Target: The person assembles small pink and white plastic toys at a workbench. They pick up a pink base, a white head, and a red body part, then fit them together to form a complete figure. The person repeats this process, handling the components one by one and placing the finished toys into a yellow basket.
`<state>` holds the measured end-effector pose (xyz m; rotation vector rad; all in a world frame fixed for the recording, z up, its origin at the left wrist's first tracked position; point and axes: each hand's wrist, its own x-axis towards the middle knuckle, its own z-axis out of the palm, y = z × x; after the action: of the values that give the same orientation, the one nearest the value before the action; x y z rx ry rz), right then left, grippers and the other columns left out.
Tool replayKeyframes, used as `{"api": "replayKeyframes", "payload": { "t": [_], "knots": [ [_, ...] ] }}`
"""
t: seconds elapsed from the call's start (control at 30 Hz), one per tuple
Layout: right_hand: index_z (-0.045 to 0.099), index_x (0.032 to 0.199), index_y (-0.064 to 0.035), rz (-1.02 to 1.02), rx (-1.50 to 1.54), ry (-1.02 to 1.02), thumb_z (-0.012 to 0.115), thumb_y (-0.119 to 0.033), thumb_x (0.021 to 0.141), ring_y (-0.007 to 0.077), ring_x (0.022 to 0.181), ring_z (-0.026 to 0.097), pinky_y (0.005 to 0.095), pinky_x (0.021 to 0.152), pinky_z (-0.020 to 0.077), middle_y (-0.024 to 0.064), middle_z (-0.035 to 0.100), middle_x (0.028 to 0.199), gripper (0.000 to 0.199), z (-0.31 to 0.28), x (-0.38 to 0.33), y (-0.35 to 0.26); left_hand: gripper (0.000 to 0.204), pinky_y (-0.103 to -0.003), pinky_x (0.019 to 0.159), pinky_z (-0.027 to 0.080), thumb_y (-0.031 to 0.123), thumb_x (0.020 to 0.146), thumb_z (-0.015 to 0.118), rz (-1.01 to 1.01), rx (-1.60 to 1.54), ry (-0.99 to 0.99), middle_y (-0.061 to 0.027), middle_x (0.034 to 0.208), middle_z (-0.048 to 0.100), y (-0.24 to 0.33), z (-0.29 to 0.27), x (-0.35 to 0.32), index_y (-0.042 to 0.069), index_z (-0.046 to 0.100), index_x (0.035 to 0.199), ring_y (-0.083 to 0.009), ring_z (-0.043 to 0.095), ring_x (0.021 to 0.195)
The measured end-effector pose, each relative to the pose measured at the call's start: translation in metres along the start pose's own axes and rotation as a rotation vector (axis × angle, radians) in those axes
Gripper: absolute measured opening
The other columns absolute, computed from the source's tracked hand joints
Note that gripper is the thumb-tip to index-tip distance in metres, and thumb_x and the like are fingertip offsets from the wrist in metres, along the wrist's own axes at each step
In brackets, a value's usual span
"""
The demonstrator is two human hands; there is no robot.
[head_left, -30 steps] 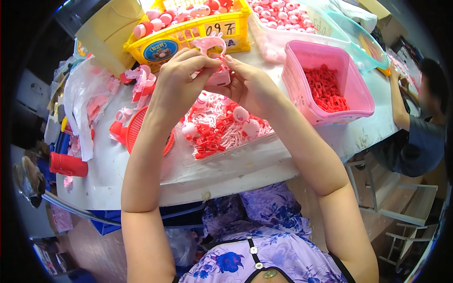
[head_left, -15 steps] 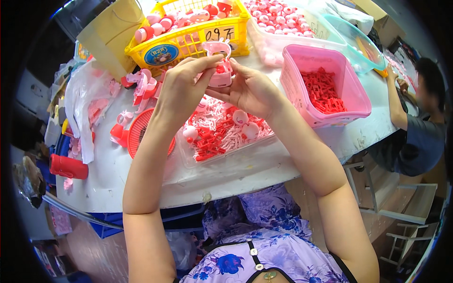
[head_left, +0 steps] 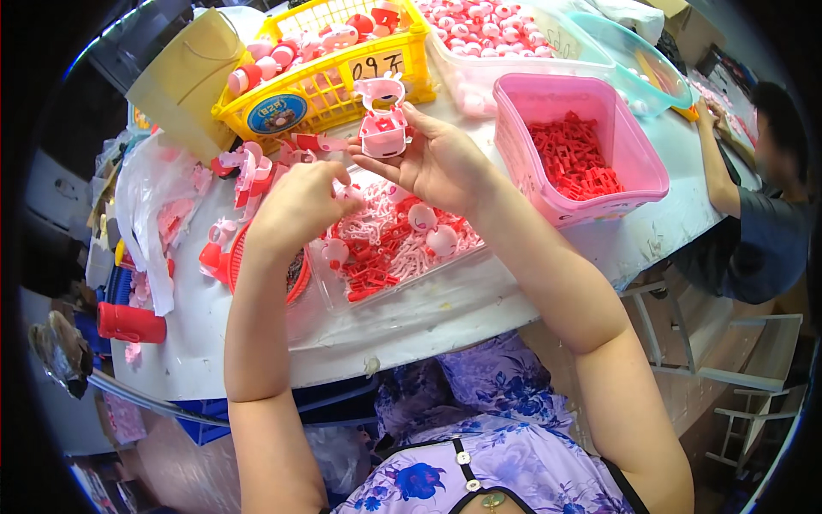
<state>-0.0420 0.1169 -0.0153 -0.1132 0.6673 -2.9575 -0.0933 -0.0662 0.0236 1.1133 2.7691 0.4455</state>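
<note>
A pink plastic toy casing (head_left: pixel 385 135) with an open, rounded upper half and red pieces inside sits upright in the fingers of my right hand (head_left: pixel 438 158). My left hand (head_left: pixel 301 201) is apart from it, over the left edge of a clear tray (head_left: pixel 411 281). Its fingers are curled in toward the thumb, and whatever they hold is hidden. Pink and red small plastic links and several round pink pieces (head_left: pixel 423 218) fill the tray. Below my left wrist, a red round basket (head_left: pixel 303 289) with small dark bits is partly covered by the forearm.
Behind the hands stand a yellow basket (head_left: pixel 334 90) of pink and red parts and a clear tub (head_left: pixel 475 77) of round pink pieces. A pink bin (head_left: pixel 582 146) holds red clips. Loose casings (head_left: pixel 253 176) and a red cylinder (head_left: pixel 131 323) lie left. Another person (head_left: pixel 762 206) sits at right.
My left hand has left the casing and moved down and left toward the tray. The right hand alone now holds the casing, slightly further left. The whole view has shifted a little.
</note>
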Motion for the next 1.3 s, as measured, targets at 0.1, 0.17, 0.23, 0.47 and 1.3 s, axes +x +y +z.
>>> {"api": "replayKeyframes", "payload": {
  "t": [0.1,0.17,0.23,0.47,1.3],
  "knots": [
    [0.033,0.131,0.0024,0.0,-0.003,-0.023,0.033,-0.029,0.102,0.0425,0.117,0.05,0.0508,0.101,0.0455,0.0271,0.048,0.123,0.042,-0.002,0.002,0.0,0.033,-0.038,0.062,0.048,0.021,0.07,0.076,0.09,0.116,0.046,-0.0171,0.071,0.064,-0.002,0.012,0.001,-0.001,0.066,0.093,-0.0267,0.063,0.065],
    [0.034,0.131,0.0022,0.007,-0.007,-0.021,0.033,-0.029,0.102,0.0419,0.117,0.05,0.0499,0.101,0.0457,0.0268,0.049,0.123,0.042,-0.001,0.001,0.001,0.034,-0.037,0.064,0.048,0.02,0.068,0.077,0.054,0.093,0.022,-0.0175,0.07,0.063,0.001,0.011,0.001,-0.002,0.066,0.091,-0.0267,0.064,0.069],
    [0.035,0.13,0.002,-0.016,-0.011,-0.031,0.034,-0.029,0.102,0.0411,0.117,0.051,0.0489,0.101,0.0459,0.027,0.049,0.123,0.042,-0.003,0.002,-0.001,0.033,-0.034,0.064,0.048,0.02,0.068,0.078,0.002,0.056,-0.027,-0.0148,0.069,0.064,0.011,-0.005,0.004,-0.002,0.065,0.089,-0.0214,0.065,0.072],
    [0.037,0.129,0.0006,-0.043,-0.014,0.046,0.035,-0.029,0.102,0.0376,0.112,0.055,0.0462,0.098,0.0486,0.0243,0.052,0.119,0.04,0.002,-0.001,-0.005,0.038,-0.029,0.079,0.053,0.008,0.074,0.075,0.086,-0.815,-0.03,-0.0098,0.094,0.066,-0.002,-0.051,-0.009,0.002,0.053,0.105,-0.0156,0.065,0.088],
    [0.034,0.136,-0.0086,-0.193,-0.218,0.013,0.031,-0.023,0.102,0.0273,0.106,0.059,0.0413,0.09,0.0542,0.0141,0.054,0.121,0.036,0.021,-0.011,0.001,0.037,-0.025,0.081,0.052,-0.013,0.076,0.068,-0.429,-0.868,0.669,-0.0122,0.101,0.062,0.019,0.114,-0.28,-0.003,0.055,0.109,-0.0157,0.063,0.092]
  ]
}}
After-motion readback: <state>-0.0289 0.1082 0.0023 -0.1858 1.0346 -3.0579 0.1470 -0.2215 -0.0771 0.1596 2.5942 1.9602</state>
